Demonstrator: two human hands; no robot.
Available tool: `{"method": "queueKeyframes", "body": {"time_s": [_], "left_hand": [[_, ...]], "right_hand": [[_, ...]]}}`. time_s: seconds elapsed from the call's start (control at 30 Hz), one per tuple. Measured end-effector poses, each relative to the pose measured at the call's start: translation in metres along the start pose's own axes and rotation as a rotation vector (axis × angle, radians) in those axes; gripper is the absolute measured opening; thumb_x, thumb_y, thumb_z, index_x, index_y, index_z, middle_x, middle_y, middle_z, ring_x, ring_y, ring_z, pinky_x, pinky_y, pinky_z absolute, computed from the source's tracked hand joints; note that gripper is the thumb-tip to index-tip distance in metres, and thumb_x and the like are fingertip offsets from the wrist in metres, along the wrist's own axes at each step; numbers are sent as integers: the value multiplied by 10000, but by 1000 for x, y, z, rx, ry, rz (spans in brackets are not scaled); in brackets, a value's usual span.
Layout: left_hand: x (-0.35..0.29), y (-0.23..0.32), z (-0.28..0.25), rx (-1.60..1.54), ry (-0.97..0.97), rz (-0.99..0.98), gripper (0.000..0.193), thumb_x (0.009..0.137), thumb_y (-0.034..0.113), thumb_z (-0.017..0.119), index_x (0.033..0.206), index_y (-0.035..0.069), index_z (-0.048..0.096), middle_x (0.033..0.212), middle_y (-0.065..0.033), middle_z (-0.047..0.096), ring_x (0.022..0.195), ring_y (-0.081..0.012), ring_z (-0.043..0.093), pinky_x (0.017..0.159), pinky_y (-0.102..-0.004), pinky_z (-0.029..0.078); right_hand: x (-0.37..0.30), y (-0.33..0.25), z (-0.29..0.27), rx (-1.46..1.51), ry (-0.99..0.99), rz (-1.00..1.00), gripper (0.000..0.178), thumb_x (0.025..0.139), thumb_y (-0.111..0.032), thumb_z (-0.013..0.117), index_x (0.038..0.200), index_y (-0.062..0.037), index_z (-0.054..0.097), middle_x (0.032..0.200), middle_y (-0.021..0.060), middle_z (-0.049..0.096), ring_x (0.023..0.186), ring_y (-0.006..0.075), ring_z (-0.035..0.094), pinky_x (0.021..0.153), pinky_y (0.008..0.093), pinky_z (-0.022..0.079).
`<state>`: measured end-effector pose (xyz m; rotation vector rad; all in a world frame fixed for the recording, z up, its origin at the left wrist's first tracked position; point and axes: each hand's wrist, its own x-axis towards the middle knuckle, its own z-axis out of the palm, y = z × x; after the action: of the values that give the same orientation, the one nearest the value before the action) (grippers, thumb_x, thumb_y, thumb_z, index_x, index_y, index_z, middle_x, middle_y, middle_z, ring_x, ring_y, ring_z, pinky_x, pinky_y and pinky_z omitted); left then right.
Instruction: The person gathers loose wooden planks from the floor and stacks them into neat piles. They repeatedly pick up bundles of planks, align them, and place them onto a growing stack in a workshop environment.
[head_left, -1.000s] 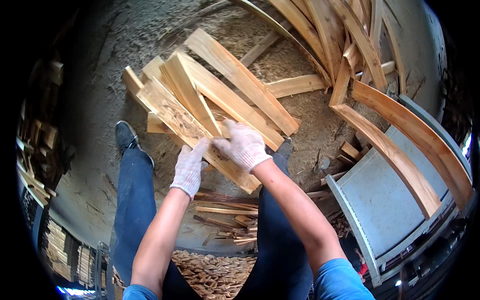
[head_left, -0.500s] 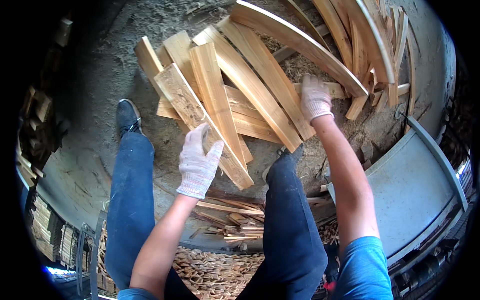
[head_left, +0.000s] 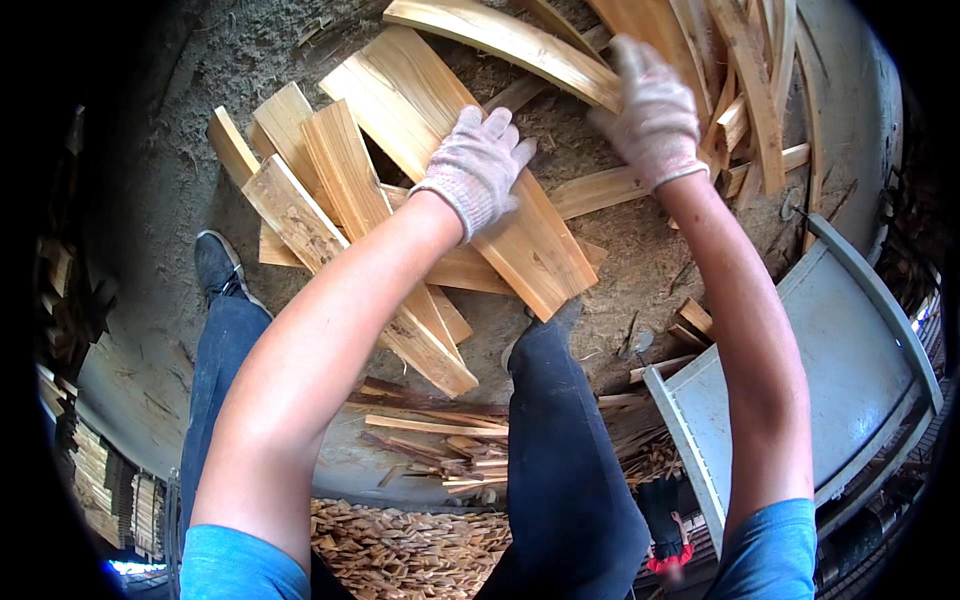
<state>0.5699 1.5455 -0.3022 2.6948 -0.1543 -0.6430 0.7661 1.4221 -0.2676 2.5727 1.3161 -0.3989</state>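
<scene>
My gloved left hand [head_left: 475, 170] lies on two pale wooden boards [head_left: 545, 245] placed side by side, its fingers stretched out over their surface. My gloved right hand [head_left: 655, 115], slightly blurred, closes round the near right end of a long curved board [head_left: 510, 40]. The fingers are above that end and the thumb below it. Left of my left hand, several shorter boards [head_left: 345, 150] lie tilted across one another, partly covered by my left forearm. Beneath them runs a crosswise board [head_left: 470, 270].
Curved offcuts [head_left: 750, 90] are heaped at the far right. A grey metal cart [head_left: 830, 340] stands at the right. Thin wood strips [head_left: 450, 440] and a large pile of small pieces [head_left: 410, 545] lie near my legs. A person in red [head_left: 670, 558] shows at the lower edge.
My left hand has moved from the left boards onto the paired boards, which now lie closer together. My right hand has moved up to the curved board, whose near end has swung away.
</scene>
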Motion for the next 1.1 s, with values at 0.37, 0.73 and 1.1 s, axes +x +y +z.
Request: {"method": "queueKeyframes", "body": {"time_s": [0.37, 0.73, 1.1], "left_hand": [[-58, 36, 13, 100, -199, 29, 309, 910, 422, 686, 915, 122, 758, 860, -39, 654, 955, -215, 553, 820, -377, 455], [-137, 23, 1, -82, 126, -189, 579, 878, 381, 725, 1373, 107, 602, 1381, -185, 550, 1359, -391, 466, 1114, -549, 368], [-249, 78, -76, -655, 51, -257, 562, 843, 279, 779, 1331, 73, 589, 1227, -162, 641, 1166, -362, 603, 1027, -470, 478]], "right_hand": [[-2, 17, 23, -103, 12, 275, 1207, 654, -618, 901, 1587, -95, 343, 1539, 305, 413, 1437, 456, 408, 1168, 512, 400], [5, 31, 20, -65, -37, 304, 1208, 675, -599, 902, 1571, -49, 307, 1375, 328, 527, 1281, 447, 559, 1058, 504, 501], [-92, -50, 43, 574, -277, 600, 840, 720, -258, 874, 1386, 12, 440, 1233, 302, 644, 1138, 426, 660, 1012, 465, 542]]}}
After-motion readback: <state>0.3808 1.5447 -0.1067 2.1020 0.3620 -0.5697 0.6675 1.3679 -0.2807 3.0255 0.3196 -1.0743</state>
